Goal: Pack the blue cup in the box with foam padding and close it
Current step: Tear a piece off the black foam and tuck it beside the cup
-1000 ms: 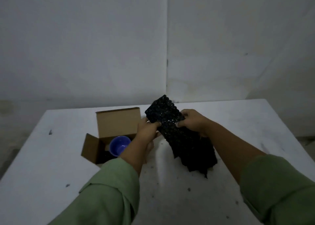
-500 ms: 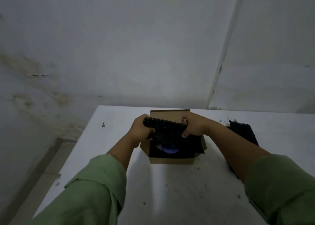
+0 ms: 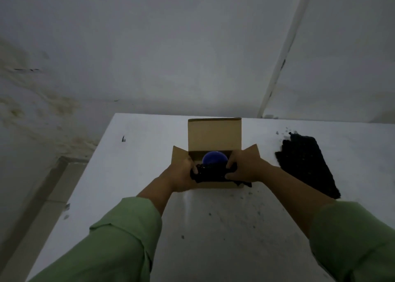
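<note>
Blue cup (image 3: 214, 160) in open cardboard box (image 3: 214, 133), black foam (image 3: 210, 175) alongside.

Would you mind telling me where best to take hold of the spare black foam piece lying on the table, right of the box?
Probably the near right corner of the spare foam piece, coming from the right side with the right hand. It lies flat and slanted on the table, apart from the box, and that ragged corner points toward the person.
</note>
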